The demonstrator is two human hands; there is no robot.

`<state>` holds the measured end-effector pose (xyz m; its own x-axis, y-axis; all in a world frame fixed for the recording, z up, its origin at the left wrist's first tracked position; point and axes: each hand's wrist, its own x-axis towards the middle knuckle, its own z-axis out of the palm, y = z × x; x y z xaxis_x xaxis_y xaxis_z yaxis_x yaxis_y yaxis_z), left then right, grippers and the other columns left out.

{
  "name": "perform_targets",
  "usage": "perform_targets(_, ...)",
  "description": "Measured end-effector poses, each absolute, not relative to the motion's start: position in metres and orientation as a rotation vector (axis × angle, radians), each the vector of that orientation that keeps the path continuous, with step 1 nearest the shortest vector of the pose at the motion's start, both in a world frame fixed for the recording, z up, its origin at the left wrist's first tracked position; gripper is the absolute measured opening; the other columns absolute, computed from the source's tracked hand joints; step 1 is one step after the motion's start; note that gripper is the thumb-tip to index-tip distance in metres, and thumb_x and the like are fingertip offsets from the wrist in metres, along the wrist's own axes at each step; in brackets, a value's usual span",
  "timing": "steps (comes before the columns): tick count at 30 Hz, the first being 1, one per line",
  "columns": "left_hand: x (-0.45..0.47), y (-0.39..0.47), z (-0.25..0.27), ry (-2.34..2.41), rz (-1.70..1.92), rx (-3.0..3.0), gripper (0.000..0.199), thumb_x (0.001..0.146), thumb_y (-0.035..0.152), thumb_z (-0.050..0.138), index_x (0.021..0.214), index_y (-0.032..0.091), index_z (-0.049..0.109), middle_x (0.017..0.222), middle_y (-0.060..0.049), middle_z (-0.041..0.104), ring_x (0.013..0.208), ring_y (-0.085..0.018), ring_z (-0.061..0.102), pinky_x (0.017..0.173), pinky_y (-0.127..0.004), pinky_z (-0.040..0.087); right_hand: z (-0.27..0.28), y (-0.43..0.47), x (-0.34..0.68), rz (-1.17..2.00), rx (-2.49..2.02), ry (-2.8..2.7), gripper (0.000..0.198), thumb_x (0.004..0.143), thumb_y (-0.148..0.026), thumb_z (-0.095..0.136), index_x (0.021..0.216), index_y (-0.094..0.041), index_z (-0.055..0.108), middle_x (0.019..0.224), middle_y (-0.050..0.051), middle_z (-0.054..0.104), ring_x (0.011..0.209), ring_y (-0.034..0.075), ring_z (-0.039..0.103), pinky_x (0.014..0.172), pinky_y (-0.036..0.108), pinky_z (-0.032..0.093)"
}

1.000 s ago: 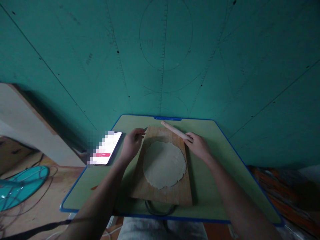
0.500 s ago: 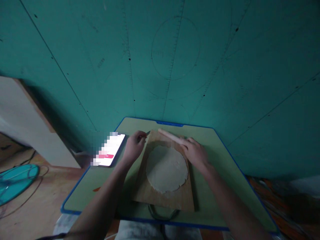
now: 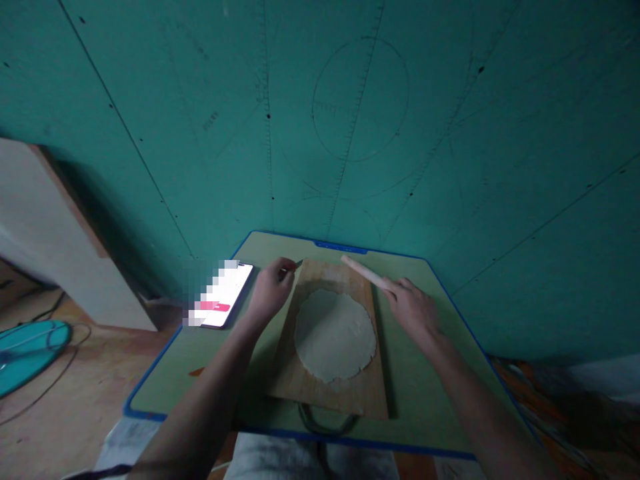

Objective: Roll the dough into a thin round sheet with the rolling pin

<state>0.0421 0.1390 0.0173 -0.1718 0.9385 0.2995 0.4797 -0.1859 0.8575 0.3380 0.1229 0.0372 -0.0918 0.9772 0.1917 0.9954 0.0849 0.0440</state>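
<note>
Apparent rolling step: right hand (image 3: 414,305) gripped pin (image 3: 366,272), dough (image 3: 335,335) leftward; pass likely needed pin atop. Left hand (image 3: 273,288) curled, contents unclear.

It's dim in here, and the green wall (image 3: 310,133) beyond the grip darkens toward its outer reaches. Left of the left hand (image 3: 273,287), the phone screen (image 3: 233,283) glares nearly white, one side broken into coarse blocks. Nearer than the right hand (image 3: 413,307), soft shadow (image 3: 392,383) edges the board (image 3: 330,397). The forearms (image 3: 475,400) look stretched toward the lower corners; clutter (image 3: 585,413) far right of the grip sinks into murk.
</note>
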Motion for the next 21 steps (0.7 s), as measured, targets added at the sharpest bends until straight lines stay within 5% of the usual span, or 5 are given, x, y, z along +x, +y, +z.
perform_targets(6,0.041,0.138,0.017,1.635,1.278,1.696,0.024,0.087,0.034,0.049,0.087,0.018,0.067,0.081,-0.008,0.074,0.073,-0.022,0.07,0.064,-0.029,0.052,0.037,0.12,0.347,-0.184,-1.934,-2.177,0.033,0.097,-0.026,0.052,0.126,-0.024,0.067,0.108,0.009,0.07,0.086,0.022,0.069,0.061,0.03,0.044)
perform_targets(11,0.044,0.134,0.015,1.65,1.205,1.79,0.037,0.078,0.01,0.046,0.108,0.015,0.069,0.105,-0.011,0.075,0.094,-0.023,0.071,0.084,-0.034,0.055,0.024,0.101,0.332,-0.08,-1.757,-2.196,0.03,0.095,-0.023,0.055,0.121,-0.024,0.07,0.109,0.008,0.071,0.089,0.022,0.07,0.067,0.03,0.051)
perform_targets(16,0.062,0.115,0.017,1.582,1.052,2.195,0.038,0.089,0.019,0.053,0.124,0.014,0.064,0.131,-0.016,0.064,0.118,-0.029,0.063,0.098,-0.045,0.052,0.024,0.08,0.323,0.04,-1.531,-2.289,0.032,0.094,-0.019,0.058,0.124,-0.024,0.068,0.105,0.006,0.072,0.092,0.021,0.07,0.074,0.029,0.054)
perform_targets(21,0.068,0.092,0.023,1.493,0.831,2.63,0.027,0.094,0.02,0.055,0.119,0.015,0.065,0.118,-0.013,0.07,0.112,-0.028,0.064,0.095,-0.047,0.053,0.027,0.069,0.318,0.04,-1.352,-2.323,0.03,0.092,-0.018,0.06,0.12,-0.024,0.069,0.104,0.006,0.073,0.092,0.02,0.071,0.075,0.029,0.055)
